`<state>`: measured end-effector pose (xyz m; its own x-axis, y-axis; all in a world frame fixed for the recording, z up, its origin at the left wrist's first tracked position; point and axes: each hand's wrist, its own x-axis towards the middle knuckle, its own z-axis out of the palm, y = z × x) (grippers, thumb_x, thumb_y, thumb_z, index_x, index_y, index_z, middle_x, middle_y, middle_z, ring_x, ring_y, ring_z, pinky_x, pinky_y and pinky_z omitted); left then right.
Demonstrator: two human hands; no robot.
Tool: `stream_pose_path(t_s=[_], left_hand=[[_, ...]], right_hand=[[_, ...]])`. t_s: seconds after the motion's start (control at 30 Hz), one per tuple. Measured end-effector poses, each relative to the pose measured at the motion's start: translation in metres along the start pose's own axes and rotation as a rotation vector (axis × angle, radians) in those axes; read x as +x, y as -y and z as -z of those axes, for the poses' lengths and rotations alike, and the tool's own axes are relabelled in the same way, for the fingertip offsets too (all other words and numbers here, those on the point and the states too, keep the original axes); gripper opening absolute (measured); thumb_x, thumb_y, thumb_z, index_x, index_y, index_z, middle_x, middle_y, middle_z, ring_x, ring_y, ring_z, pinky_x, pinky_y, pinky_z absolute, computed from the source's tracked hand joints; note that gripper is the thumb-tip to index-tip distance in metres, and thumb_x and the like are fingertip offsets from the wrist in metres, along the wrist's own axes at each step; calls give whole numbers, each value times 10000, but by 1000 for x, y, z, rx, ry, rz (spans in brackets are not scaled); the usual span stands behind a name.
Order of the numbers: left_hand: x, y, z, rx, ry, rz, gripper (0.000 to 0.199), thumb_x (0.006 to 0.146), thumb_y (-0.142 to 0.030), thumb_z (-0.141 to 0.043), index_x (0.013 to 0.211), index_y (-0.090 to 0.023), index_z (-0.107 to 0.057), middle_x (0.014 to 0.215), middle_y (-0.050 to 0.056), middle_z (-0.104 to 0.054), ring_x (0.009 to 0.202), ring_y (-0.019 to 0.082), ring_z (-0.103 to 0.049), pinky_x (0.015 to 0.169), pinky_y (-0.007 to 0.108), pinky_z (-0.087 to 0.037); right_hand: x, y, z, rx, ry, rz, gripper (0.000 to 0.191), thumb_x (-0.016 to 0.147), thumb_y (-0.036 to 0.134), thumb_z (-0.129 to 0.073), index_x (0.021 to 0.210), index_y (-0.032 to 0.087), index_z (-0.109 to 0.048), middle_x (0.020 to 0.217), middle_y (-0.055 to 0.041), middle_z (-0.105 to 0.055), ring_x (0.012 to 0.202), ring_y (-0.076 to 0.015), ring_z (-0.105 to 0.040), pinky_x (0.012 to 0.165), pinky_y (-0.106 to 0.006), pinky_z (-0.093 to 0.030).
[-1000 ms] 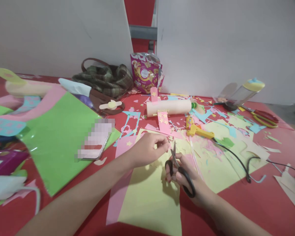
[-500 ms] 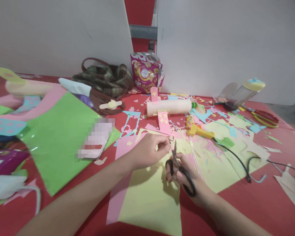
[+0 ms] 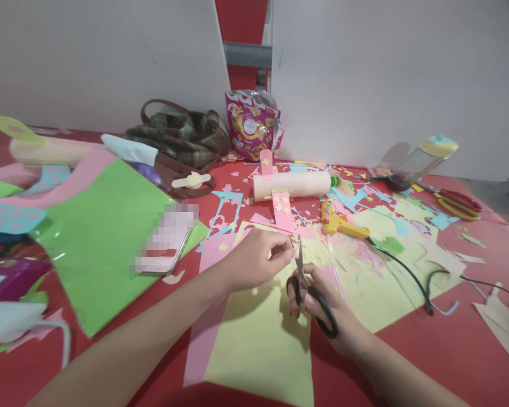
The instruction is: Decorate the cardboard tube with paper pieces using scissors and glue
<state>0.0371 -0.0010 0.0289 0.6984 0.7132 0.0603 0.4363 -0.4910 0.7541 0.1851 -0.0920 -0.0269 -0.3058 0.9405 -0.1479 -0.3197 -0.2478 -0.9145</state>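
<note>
My right hand (image 3: 322, 294) grips black-handled scissors (image 3: 300, 264), fingers through the loops, blades pointing away from me and nearly together. Just left of the blades, my left hand (image 3: 261, 257) pinches a tiny pink paper piece (image 3: 294, 254) between thumb and fingertips; its shape is mostly hidden. Both hands hover over a yellow sheet (image 3: 258, 350), which overlaps a pink sheet (image 3: 197, 345). Beyond them lies a cream paper tube (image 3: 297, 184) with pink star-covered strips (image 3: 283, 210) attached.
A yellow glue gun (image 3: 343, 226) with a black cord lies to the right, among paper scraps. A phone (image 3: 165, 240) rests on green sheets (image 3: 97, 243) at left. Farther back are a snack bag (image 3: 252, 127), a plaid bag (image 3: 182, 133), a clear bottle (image 3: 422, 161) and red-yellow-handled scissors (image 3: 458, 204).
The scissor blades have come closer together beside the pink piece. My left hand has barely moved, and the items on the table look the same.
</note>
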Motion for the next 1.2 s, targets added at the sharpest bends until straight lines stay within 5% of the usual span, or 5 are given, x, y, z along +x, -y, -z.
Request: stream_pose_path(t_s=[1.2], left_hand=[[0,1,6,3,48,47,216,739,-210,-395,538,-145,-437,521,-41,-432,517,71,-380,498,183,-272]], right_hand=[[4,-2,2,-26,68,-14,297,739,406,-545,894,222,-370,707,32,-463,525,-73,-459,500,-221,-336]])
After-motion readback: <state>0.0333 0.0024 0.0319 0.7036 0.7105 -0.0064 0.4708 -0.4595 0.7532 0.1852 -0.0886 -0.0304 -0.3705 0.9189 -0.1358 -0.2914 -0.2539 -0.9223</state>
